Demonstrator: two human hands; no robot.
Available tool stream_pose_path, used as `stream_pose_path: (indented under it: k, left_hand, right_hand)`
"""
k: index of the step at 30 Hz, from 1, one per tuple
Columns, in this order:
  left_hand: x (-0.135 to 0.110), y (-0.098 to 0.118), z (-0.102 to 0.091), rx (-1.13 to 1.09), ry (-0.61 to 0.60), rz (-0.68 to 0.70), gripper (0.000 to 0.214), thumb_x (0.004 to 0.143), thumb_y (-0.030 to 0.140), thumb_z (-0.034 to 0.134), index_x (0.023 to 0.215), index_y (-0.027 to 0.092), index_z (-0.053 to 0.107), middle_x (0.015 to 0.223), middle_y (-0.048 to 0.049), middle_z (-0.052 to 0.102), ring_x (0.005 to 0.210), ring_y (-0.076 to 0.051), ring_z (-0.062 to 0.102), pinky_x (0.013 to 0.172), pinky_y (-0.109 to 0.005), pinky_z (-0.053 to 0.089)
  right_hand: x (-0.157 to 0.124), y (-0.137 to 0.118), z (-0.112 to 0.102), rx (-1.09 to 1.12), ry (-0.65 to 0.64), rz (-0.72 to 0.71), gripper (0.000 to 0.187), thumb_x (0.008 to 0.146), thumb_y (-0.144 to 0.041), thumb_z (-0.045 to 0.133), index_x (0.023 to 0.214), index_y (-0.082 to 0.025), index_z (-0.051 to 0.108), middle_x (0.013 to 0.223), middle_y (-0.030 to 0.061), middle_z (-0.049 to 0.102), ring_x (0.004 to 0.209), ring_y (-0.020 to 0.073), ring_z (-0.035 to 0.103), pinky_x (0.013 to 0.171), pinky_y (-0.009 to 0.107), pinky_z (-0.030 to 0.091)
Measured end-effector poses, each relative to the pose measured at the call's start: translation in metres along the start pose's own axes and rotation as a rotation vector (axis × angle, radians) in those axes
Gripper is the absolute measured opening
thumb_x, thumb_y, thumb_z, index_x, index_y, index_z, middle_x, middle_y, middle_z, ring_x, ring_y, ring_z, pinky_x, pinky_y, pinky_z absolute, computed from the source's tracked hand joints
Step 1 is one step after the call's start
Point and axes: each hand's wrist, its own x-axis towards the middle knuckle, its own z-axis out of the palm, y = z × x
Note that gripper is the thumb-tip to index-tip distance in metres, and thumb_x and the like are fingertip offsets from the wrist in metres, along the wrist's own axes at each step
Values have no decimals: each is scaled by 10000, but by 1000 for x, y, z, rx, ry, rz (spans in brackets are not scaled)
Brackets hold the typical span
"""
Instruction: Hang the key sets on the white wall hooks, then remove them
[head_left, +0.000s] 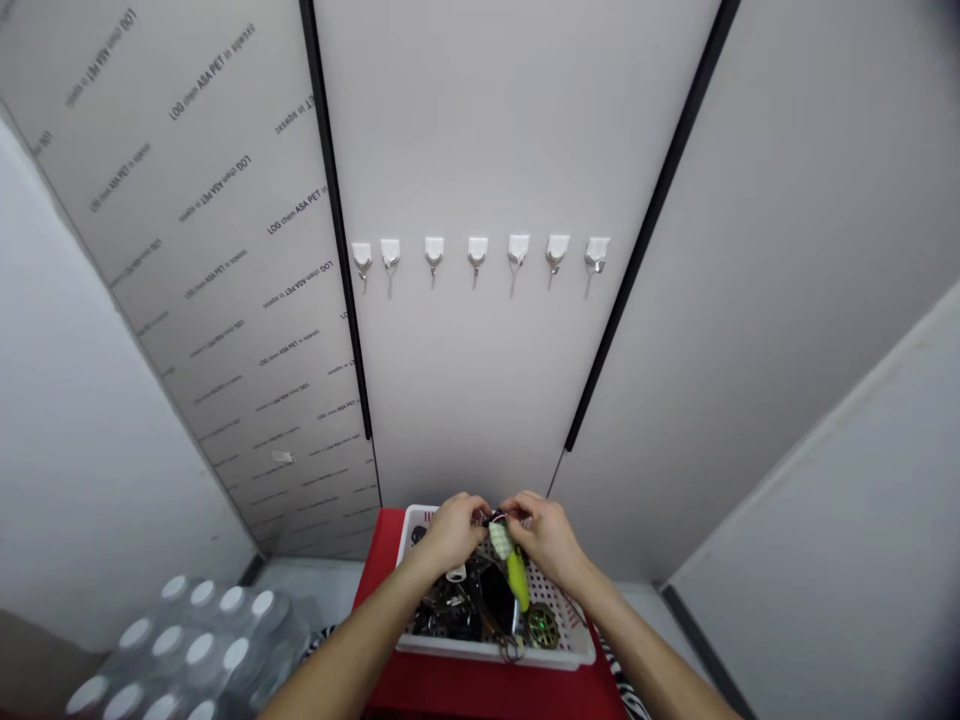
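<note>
My left hand point(454, 530) and my right hand point(549, 538) meet over the far part of a white plastic basket point(540, 657). Fingertips of both are pinched on the dark upper end of what looks like a keychain. From it hang a pale green checked charm point(500, 541) and a longer yellow-green charm point(517, 580). The small part between the fingers is too tiny to make out. Below lie dark, mixed small items point(450, 612), a round green-gold piece point(543, 626) and a brown ring point(511, 649) by the near rim.
The basket stands on a red surface point(427, 685) against a pale wall panel. Several white adhesive hooks point(478, 252) run in a row across the panel, with black strips on both sides. Several white-capped bottles point(199, 650) stand at the lower left.
</note>
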Motion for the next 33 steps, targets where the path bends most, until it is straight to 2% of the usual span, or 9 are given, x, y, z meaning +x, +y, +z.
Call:
stream_pose_path:
  k: [5, 9, 15, 20, 26, 28, 30, 31, 33]
  left_hand:
    - [8, 0, 0, -229, -127, -63, 233, 559, 113, 429, 773, 114, 523, 595, 6, 529, 515, -81, 429, 470, -173, 327]
    - [13, 10, -17, -291, -80, -73, 207, 610, 144, 398, 755, 110, 541, 630, -7, 549, 536, -84, 448, 490, -178, 345]
    - [21, 34, -46, -92, 76, 168, 187, 623, 208, 447, 758, 150, 563, 747, -23, 574, 696, -118, 484, 638, -211, 359]
    - [30, 51, -59, 121, 42, 326, 162, 612, 195, 476, 743, 178, 571, 707, -5, 555, 698, -120, 473, 629, -213, 359]
    - [37, 72, -72, 118, 37, 451, 155, 565, 128, 512, 704, 171, 567, 700, -6, 526, 713, -124, 460, 651, -226, 359]
    - [40, 76, -76, -56, 166, 398, 255, 550, 109, 519, 797, 166, 537, 808, -21, 513, 765, -122, 452, 677, -225, 360]
    - [44, 76, -77, -303, 322, 230, 341, 558, 117, 516, 895, 145, 482, 901, -49, 486, 791, -119, 450, 688, -228, 364]
    - [46, 76, -75, -426, 347, 137, 344, 572, 128, 507, 913, 127, 464, 908, -63, 486, 781, -117, 456, 683, -232, 369]
    - [47, 74, -67, -620, 254, 9, 287, 600, 154, 484, 879, 93, 469, 850, -76, 512, 729, -114, 473, 669, -244, 376]
  right_hand:
    - [-6, 1, -7, 146, 48, 28, 173, 603, -127, 378, 645, -151, 544, 624, 16, 525, 599, 111, 478, 578, 217, 365]
    - [-7, 5, -12, 270, 26, 114, 154, 603, -151, 403, 702, -143, 521, 605, -2, 498, 570, 102, 463, 558, 213, 374]
    - [-3, 9, -14, 285, 52, 121, 287, 651, -262, 419, 901, -140, 489, 632, 4, 488, 581, 111, 458, 563, 234, 380]
    - [3, 7, -18, 294, 98, 55, 271, 660, -315, 428, 861, -165, 531, 850, 59, 527, 764, 152, 477, 655, 258, 380]
    - [8, -2, -21, 505, 72, 74, 291, 666, -339, 426, 834, -124, 527, 733, 44, 552, 682, 136, 482, 637, 247, 372]
    - [9, -5, -23, 554, 93, 91, 284, 670, -350, 416, 782, -117, 533, 668, 29, 537, 624, 119, 467, 592, 230, 366]
    - [11, -8, -27, 603, 135, 152, 299, 661, -366, 419, 775, -112, 528, 624, 17, 519, 572, 104, 448, 540, 214, 355]
    - [13, -9, -30, 626, 164, 188, 317, 655, -376, 420, 797, -111, 521, 614, 13, 513, 551, 98, 438, 512, 207, 347]
    - [17, -10, -38, 647, 232, 240, 362, 648, -393, 419, 857, -110, 503, 605, 7, 503, 514, 88, 414, 468, 196, 327]
